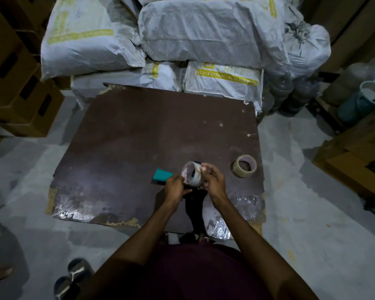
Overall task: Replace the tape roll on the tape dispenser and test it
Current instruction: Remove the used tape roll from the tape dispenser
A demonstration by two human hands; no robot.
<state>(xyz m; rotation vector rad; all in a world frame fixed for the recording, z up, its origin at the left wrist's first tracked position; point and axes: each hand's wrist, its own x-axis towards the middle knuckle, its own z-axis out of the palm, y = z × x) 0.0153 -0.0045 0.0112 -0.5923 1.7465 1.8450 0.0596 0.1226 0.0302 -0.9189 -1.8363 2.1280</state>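
Note:
The tape dispenser, with a teal handle pointing left, is held above the near part of the brown table. A clear tape roll sits on its hub, tilted toward me. My left hand grips the dispenser body just under the roll. My right hand is closed around the roll's right side, thumb near its top edge. A second tape roll lies flat on the table to the right, apart from both hands.
White woven sacks are stacked behind the table. Cardboard boxes stand at the left, more boxes at the right. The table's front edge is chipped with crinkled plastic. Sandals lie on the floor at lower left.

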